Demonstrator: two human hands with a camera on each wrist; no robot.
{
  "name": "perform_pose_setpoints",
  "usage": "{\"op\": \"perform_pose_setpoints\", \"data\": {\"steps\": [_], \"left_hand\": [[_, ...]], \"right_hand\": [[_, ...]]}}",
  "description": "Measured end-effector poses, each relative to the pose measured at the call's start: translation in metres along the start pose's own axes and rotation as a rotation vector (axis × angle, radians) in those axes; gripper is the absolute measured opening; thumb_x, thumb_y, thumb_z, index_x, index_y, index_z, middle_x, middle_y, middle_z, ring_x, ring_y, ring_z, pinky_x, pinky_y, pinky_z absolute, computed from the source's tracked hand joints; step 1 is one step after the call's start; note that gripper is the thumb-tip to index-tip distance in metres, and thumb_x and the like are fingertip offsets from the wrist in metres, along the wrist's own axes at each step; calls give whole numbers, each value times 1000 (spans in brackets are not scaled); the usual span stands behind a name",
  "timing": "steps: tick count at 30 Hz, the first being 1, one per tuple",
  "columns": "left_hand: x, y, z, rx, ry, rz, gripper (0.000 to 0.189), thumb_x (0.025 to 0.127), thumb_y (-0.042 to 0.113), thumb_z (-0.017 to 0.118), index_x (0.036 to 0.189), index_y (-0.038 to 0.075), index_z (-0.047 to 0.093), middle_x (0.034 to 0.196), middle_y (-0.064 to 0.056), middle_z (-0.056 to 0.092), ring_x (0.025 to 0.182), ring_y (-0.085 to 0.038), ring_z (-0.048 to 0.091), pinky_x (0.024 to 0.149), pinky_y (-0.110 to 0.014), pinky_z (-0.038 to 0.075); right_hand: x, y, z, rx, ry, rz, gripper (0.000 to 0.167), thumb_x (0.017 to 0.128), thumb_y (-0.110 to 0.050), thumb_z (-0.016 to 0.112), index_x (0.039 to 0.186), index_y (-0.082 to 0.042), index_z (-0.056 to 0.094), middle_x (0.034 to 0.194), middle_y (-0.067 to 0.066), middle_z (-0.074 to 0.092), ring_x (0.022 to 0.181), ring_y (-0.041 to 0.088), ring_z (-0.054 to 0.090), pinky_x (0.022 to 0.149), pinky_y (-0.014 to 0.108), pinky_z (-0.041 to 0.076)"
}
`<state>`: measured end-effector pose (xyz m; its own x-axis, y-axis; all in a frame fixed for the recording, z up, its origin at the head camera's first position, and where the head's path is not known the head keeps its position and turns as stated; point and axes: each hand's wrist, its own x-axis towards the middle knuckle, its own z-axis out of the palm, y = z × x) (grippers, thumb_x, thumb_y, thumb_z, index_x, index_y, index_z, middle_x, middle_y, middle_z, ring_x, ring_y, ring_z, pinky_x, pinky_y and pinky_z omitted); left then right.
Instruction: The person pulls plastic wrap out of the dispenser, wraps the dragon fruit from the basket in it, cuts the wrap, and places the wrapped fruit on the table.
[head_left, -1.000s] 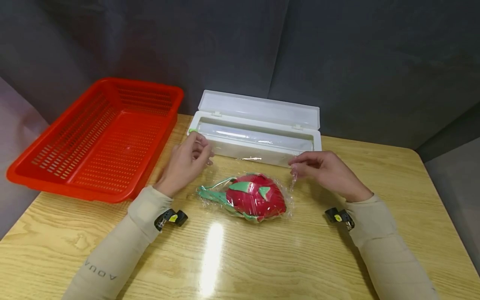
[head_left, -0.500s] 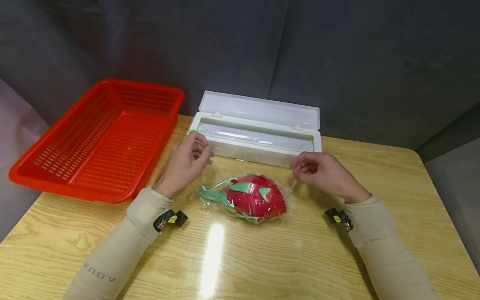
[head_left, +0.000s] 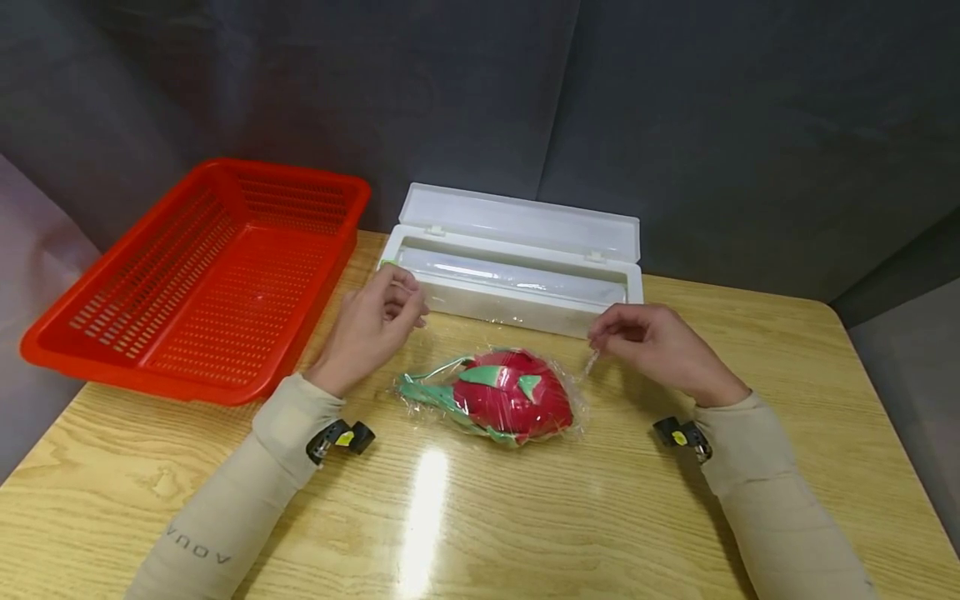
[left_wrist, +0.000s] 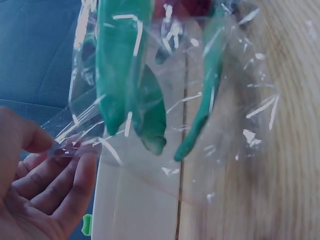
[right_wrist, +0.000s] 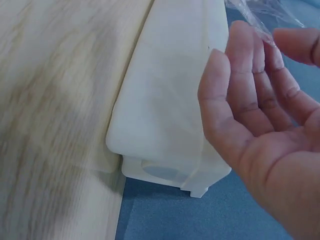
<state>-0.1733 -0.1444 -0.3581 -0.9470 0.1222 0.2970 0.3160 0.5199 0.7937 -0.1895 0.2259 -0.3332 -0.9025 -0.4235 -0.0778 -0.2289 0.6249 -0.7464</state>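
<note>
A red dragon fruit (head_left: 513, 396) with green leaf tips lies on the table inside clear cling film (left_wrist: 245, 100). At its upper left, my left hand (head_left: 375, 321) pinches an edge of the film between thumb and fingers, as the left wrist view shows. My right hand (head_left: 656, 342) pinches another bit of film, bunched into a thin strand at the fingertips, up and right of the fruit. Just beyond both hands stands a white cling film dispenser box (head_left: 510, 312), its lid (head_left: 517, 218) raised and a film roll (head_left: 510, 273) inside.
A red plastic basket (head_left: 255, 292) with slotted walls stands on the left of the wooden table (head_left: 570, 517). Dark cloth (head_left: 480, 100) hangs behind the table's back edge. A small green piece (left_wrist: 87, 225) sits at the box's left end.
My right hand has shifted slightly to the right, and the film at its fingertips has gathered into a narrower strand. The left hand and the dragon fruit have hardly moved.
</note>
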Motion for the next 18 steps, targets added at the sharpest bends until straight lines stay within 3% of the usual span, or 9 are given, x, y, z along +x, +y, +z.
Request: {"op": "perform_pose_setpoints", "data": {"steps": [5, 8, 13, 18], "left_hand": [[-1, 1, 1, 8, -18, 1, 24, 100, 15, 57, 121, 4, 63, 97, -9, 81, 88, -23, 79, 84, -39, 65], [-2, 2, 2, 8, -30, -3, 31, 99, 13, 53, 124, 2, 67, 100, -10, 81, 92, -24, 80, 85, -42, 65], [-1, 1, 2, -26, -51, 3, 30, 103, 16, 54, 122, 2, 72, 103, -13, 81, 91, -25, 80, 79, -36, 65], [-1, 0, 1, -118, -80, -20, 27, 104, 13, 55, 123, 0, 71, 105, -19, 79, 89, -30, 80, 74, -34, 65]], "right_hand": [[2, 1, 7, 12, 3, 12, 19, 96, -29, 74, 101, -10, 72, 99, 8, 74, 89, 16, 69, 80, 19, 56], [4, 1, 11, -6, 24, 23, 25, 94, -37, 76, 96, -13, 71, 97, 5, 75, 86, 19, 67, 77, 21, 55], [5, -3, 15, -5, 60, 12, 25, 101, -32, 66, 97, -8, 68, 100, 8, 80, 88, 15, 74, 79, 24, 58], [5, -7, 16, 96, 58, 29, 23, 105, -24, 60, 110, -1, 58, 105, 19, 79, 89, 12, 78, 80, 30, 64]]}}
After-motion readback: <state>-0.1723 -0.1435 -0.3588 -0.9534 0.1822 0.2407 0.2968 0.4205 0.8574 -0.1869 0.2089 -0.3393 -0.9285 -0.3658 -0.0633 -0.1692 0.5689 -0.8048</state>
